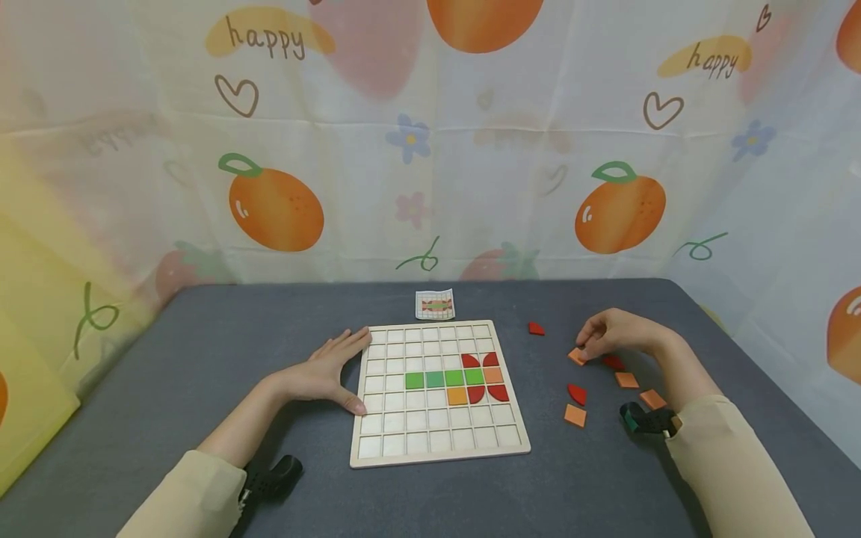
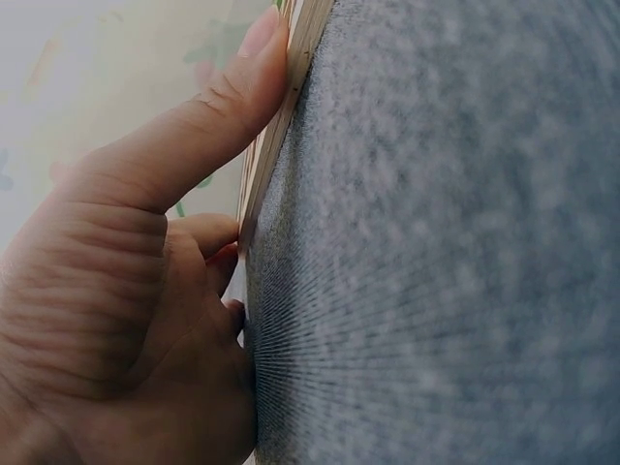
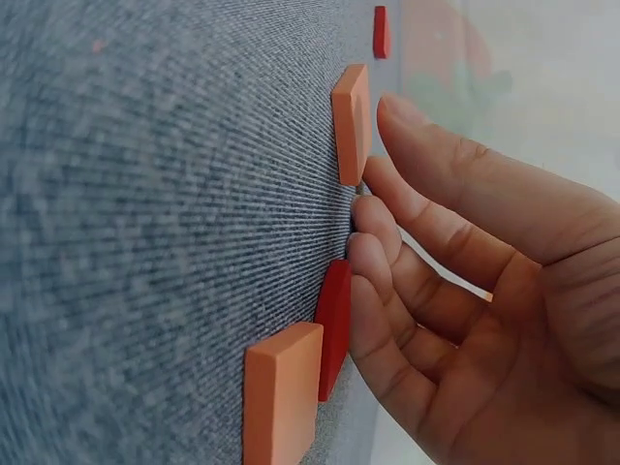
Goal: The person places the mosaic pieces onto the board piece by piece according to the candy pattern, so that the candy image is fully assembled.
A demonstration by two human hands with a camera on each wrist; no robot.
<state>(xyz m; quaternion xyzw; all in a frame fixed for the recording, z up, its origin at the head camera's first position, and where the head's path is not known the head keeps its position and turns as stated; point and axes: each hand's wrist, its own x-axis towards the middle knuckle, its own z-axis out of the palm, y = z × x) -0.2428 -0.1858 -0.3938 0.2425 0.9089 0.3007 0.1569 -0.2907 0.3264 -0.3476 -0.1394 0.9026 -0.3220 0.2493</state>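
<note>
Our left hand [image 1: 326,373] rests, fingers spread, on the left edge of the board [image 1: 437,460], while right of it our right hand [image 1: 617,332] is at an orange tile [image 1: 575,357], pinched or not we cannot tell, best gripped by opposite edges.

At my right hand [image 1: 622,332] lie four orange squares [image 1: 627,380], three red quarter-circles [image 1: 576,394]. One board [image 1: 393,446] at my left hand [image 1: 323,375] bears four green squares [image 1: 434,379], two orange, four quarter-circles.

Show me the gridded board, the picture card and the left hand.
Gridded board [image 1: 437,421]: head view, a bare cell in its lower half.
Picture card [image 1: 436,305]: head view, middle of its printed face.
Left hand [image 1: 319,376]: head view, back of the hand.
</note>
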